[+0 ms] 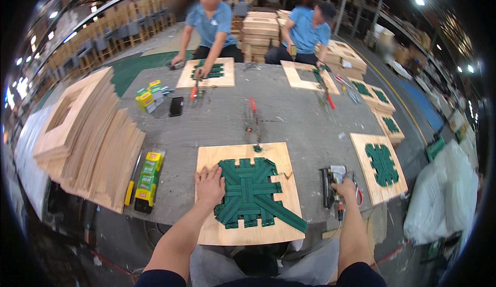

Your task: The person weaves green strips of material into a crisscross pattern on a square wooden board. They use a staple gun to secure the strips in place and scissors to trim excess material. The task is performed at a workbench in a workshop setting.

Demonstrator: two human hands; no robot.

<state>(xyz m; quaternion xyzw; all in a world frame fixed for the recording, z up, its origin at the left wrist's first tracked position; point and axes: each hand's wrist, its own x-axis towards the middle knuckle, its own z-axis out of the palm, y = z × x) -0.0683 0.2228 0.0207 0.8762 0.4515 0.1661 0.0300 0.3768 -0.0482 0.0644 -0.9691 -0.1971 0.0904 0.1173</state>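
A square plywood frame [243, 155] lies on the grey table [289, 116] right in front of me, with green woven webbing straps [250, 191] stretched across its opening. My left hand [210, 185] rests flat on the frame's left side, fingers spread, touching the edge of the webbing. My right hand [345, 189] is down on a staple gun [333, 184] lying on the table to the right of the frame; its fingers curl over the tool.
A tilted stack of plywood frames [88, 137] stands at left, with yellow-green staple boxes [147, 176] beside it. A finished webbed frame [380, 163] lies at right. Two people in blue shirts work on frames [206, 75] across the table. A black phone [176, 106] lies mid-table.
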